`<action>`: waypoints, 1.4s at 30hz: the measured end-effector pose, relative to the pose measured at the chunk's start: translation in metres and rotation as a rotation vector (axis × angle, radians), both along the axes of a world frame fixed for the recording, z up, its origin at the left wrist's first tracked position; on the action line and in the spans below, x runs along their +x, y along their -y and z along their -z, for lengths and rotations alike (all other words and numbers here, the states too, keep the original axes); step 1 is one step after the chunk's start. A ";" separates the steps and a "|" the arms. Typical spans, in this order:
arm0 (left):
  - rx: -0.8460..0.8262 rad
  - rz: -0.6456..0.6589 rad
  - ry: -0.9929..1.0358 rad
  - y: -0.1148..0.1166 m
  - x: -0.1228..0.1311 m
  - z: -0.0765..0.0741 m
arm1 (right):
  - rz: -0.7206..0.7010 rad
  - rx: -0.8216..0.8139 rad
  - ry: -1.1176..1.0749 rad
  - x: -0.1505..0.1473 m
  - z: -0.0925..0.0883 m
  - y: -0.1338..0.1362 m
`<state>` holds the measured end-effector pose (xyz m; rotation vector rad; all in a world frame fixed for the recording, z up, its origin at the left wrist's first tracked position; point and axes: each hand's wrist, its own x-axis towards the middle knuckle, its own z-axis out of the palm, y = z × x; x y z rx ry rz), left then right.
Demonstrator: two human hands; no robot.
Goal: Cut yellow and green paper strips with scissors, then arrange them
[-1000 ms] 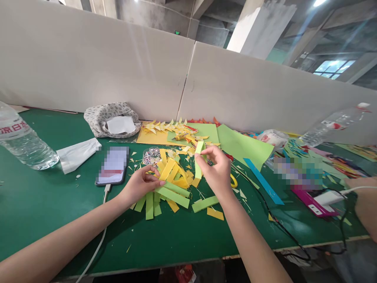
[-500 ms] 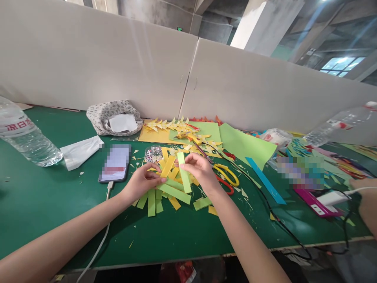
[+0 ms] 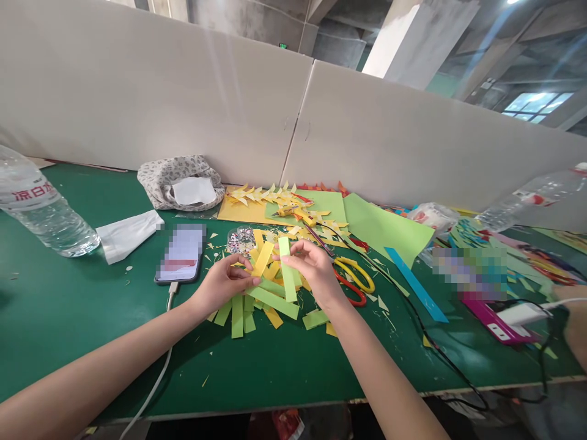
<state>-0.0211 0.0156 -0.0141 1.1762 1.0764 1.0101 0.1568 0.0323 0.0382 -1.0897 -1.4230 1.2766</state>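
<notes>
My left hand (image 3: 229, 282) is closed in a pinch around the lower end of a yellow paper strip (image 3: 263, 259), which tilts up to the right. Beside it, my right hand (image 3: 312, 269) grips a light green paper strip (image 3: 288, 278) between thumb and fingers, held nearly upright. Below both hands lies a loose pile of green and yellow strips, among them a green strip (image 3: 275, 302) lying slantwise. Scissors with red and yellow handles (image 3: 354, 276) lie right of my right hand, their blades hidden.
A phone (image 3: 181, 253) on a white cable lies to the left, near a water bottle (image 3: 41, 205). Behind the pile are a yellow glue gun (image 3: 298, 214), a tray of small beads (image 3: 241, 240) and green paper sheets (image 3: 385, 223). A black cord (image 3: 419, 318) crosses rightward; another person's arm (image 3: 575, 330) shows there.
The view has shifted very slightly. Both hands keep their strips in nearly the same position.
</notes>
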 end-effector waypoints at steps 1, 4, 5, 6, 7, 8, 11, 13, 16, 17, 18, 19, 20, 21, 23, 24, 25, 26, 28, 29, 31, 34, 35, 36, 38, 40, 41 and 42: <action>0.001 0.001 0.003 0.000 0.000 0.000 | 0.001 0.005 0.007 0.000 0.000 0.000; 0.006 0.011 0.009 0.000 -0.001 0.001 | 0.011 0.038 0.025 0.000 0.002 0.000; 0.008 0.016 0.011 0.000 -0.001 0.001 | 0.017 0.052 0.037 0.000 0.003 0.000; 0.010 0.020 0.013 0.000 -0.001 0.002 | 0.025 0.065 0.049 0.001 0.003 -0.001; 0.010 0.020 0.014 0.000 -0.001 0.002 | 0.028 0.076 0.060 0.001 0.004 -0.001; 0.007 0.019 0.014 0.000 -0.001 0.001 | 0.025 0.081 0.069 0.002 0.004 -0.001; -0.003 0.008 0.011 0.001 -0.001 0.000 | 0.008 0.079 0.064 0.004 0.006 -0.004; -0.004 0.008 0.008 0.001 0.000 -0.001 | 0.000 0.075 0.072 0.004 0.007 -0.005; -0.002 0.007 0.004 0.000 -0.001 -0.001 | -0.015 0.081 0.122 0.004 0.007 -0.006; -0.001 0.005 0.003 0.000 -0.001 -0.001 | -0.024 0.085 0.143 0.004 0.007 -0.006; -0.002 0.003 0.003 -0.001 -0.001 -0.001 | -0.034 0.090 0.159 0.004 0.007 -0.006; -0.002 -0.002 0.001 -0.001 -0.001 0.000 | -0.046 0.096 0.170 0.004 0.007 -0.006; -0.003 -0.008 -0.004 -0.001 -0.001 0.000 | -0.056 0.105 0.179 0.004 0.006 -0.006; -0.006 -0.015 -0.013 -0.002 0.000 0.000 | -0.065 0.117 0.186 0.004 0.006 -0.005; -0.016 -0.025 -0.035 -0.002 0.000 -0.001 | -0.081 0.146 0.204 0.004 0.005 -0.004; -0.023 -0.026 -0.044 -0.002 0.000 -0.001 | -0.090 0.161 0.217 0.005 0.004 -0.004; -0.028 -0.029 -0.050 -0.002 0.001 -0.001 | -0.099 0.175 0.233 0.006 0.003 -0.004; -0.033 -0.030 -0.053 -0.002 0.001 -0.001 | -0.105 0.185 0.244 0.007 0.002 -0.004; -0.038 -0.031 -0.051 -0.002 0.000 0.000 | -0.112 0.167 0.246 0.011 0.000 -0.006; -0.039 -0.028 -0.047 -0.002 0.000 0.000 | -0.107 0.141 0.232 0.013 -0.001 -0.008; -0.042 -0.019 -0.038 -0.001 -0.001 0.001 | -0.100 0.073 0.191 0.019 -0.003 -0.012; -0.054 -0.008 -0.034 -0.001 -0.001 0.001 | -0.124 0.020 0.213 0.026 -0.008 -0.015; -0.058 -0.006 -0.037 -0.001 -0.001 0.000 | -0.149 0.021 0.250 0.028 -0.009 -0.015; -0.061 -0.005 -0.040 -0.001 -0.001 0.000 | -0.175 0.029 0.290 0.029 -0.010 -0.015; -0.059 -0.007 -0.047 -0.001 -0.001 -0.001 | -0.209 0.070 0.344 0.029 -0.012 -0.013; -0.054 -0.005 -0.054 -0.001 0.000 -0.001 | -0.198 0.139 0.362 0.028 -0.011 -0.012; -0.051 0.000 -0.055 -0.001 0.000 0.000 | -0.183 0.174 0.368 0.027 -0.010 -0.011; -0.048 0.006 -0.057 -0.001 0.000 0.000 | -0.171 0.204 0.374 0.026 -0.009 -0.011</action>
